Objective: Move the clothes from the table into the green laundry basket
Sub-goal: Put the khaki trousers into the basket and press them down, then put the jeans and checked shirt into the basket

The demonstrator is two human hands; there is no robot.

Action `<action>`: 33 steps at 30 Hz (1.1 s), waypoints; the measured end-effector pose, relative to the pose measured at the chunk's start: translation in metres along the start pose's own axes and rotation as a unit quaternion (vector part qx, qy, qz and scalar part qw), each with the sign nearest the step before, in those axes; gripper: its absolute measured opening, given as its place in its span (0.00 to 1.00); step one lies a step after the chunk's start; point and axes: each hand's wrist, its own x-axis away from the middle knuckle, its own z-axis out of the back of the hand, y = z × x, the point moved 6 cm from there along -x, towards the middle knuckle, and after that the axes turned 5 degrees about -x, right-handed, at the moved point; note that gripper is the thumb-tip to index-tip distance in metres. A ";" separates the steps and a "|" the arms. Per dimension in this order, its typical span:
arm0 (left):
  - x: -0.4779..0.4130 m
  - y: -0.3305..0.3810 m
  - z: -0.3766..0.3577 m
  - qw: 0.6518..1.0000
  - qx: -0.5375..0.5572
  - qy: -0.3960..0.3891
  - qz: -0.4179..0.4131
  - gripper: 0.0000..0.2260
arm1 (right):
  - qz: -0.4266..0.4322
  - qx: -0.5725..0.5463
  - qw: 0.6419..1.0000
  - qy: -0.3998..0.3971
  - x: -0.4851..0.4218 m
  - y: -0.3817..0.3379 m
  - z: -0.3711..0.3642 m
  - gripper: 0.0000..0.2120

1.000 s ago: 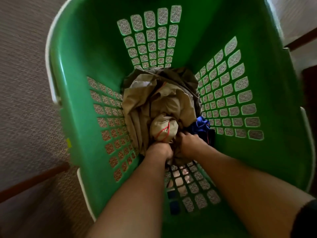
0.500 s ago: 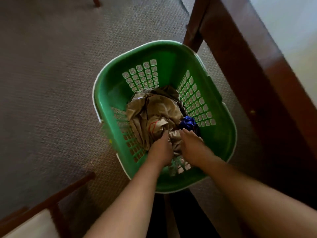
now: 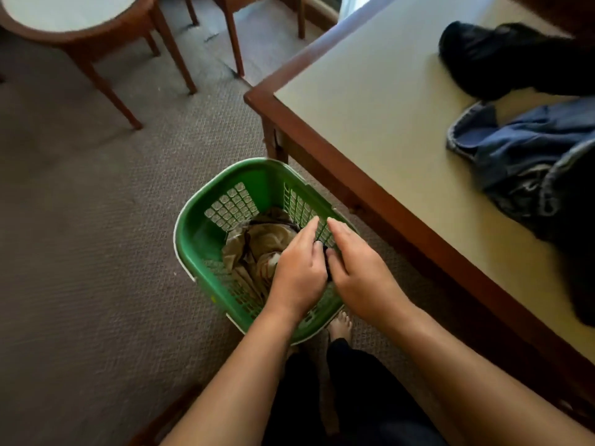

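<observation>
The green laundry basket [image 3: 198, 235] stands on the carpet [image 3: 96, 220], its far corner just beside the leg of the counter [image 3: 370, 107] and its near rim by a bare foot [image 3: 339, 323]. Tan clothes [image 3: 267, 239] lie crumpled in its bottom. Open carpet spreads to its left, up to the legs of a round table [image 3: 64, 14]. A blue denim garment [image 3: 531, 149] and a black garment [image 3: 502, 59] lie on the counter, well back from the wooden edge nearest the basket. Over the basket the left grip [image 3: 299, 268] and right grip [image 3: 357, 268] hover side by side, fingers loosely extended, holding nothing visible.
</observation>
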 end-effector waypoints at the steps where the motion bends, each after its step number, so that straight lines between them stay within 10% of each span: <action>1: 0.005 0.016 0.006 1.000 0.002 0.001 -0.019 0.22 | 0.005 -0.012 1.000 0.018 0.008 -0.009 0.013 0.27; 26: 0.016 0.286 -0.107 0.945 -0.048 -0.086 -0.313 0.23 | -0.050 -0.098 0.926 0.361 0.157 0.061 0.271 0.23; 33: -0.004 0.343 -0.151 0.918 -0.158 0.055 -0.359 0.20 | -0.071 -0.095 0.916 0.382 0.161 0.118 0.334 0.22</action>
